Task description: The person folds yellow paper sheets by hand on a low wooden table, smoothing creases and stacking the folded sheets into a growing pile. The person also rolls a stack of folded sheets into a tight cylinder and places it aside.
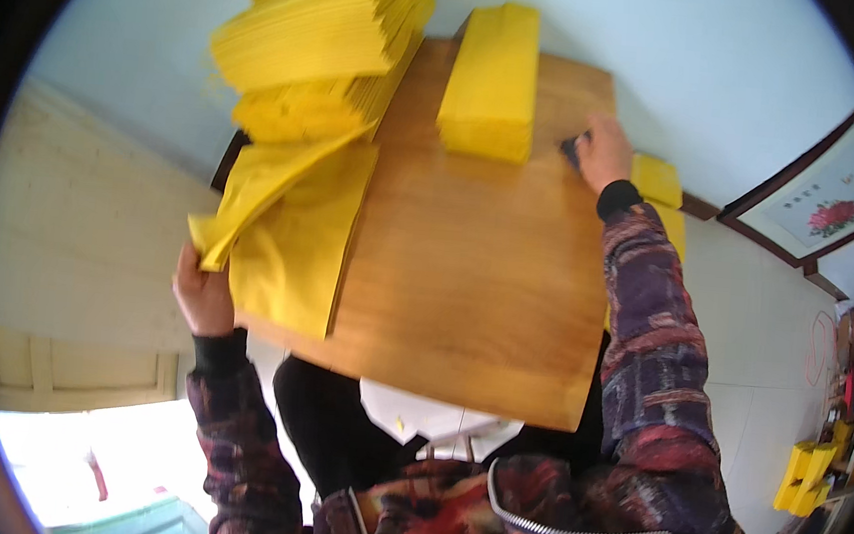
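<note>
The left hand (pixel 204 295) pinches a thin, curled yellow sheet (pixel 270 194) above a smooth, flat yellow layer (pixel 291 271), left on the brown wooden table (pixel 475 291). Well apart, the right hand (pixel 606 156) grips a small dark object (pixel 570 153).

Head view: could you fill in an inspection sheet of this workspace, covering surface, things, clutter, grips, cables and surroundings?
Surface: brown wooden table.
Things: tall yellow stack at far left; narrow yellow stack at far middle; yellow sheets along the left edge, the top sheet lifted.
Clutter: yellow pieces beyond the right edge; yellow bundles at lower right.
Left grip: closed on the top sheet's end.
Right grip: holds a small dark object, kind unclear.
Cables: thin pink loop at right; cannot tell if a cable.
Surroundings: pale wall, framed flower picture, tiled floor.
</note>
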